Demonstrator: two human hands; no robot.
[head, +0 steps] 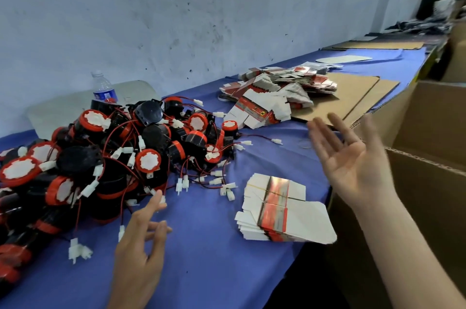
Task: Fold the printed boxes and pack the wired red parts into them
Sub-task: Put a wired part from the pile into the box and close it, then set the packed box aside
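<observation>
A big heap of red and black round parts (pixel 106 154) with red wires and white plugs covers the left of the blue table (pixel 206 258). A banded stack of flat printed boxes (pixel 277 210) lies near the front edge. A larger loose pile of flat boxes (pixel 274 96) sits further back. My left hand (pixel 141 245) hovers open by the heap's near edge, its forefinger reaching toward a white plug. My right hand (pixel 353 157) is raised, palm up, fingers spread, holding nothing, right of the banded stack.
A large open cardboard carton (pixel 428 182) stands at the table's right edge. Flat cardboard sheets (pixel 353 96) lie under and behind the loose pile. A water bottle (pixel 103 89) stands against the wall behind the heap.
</observation>
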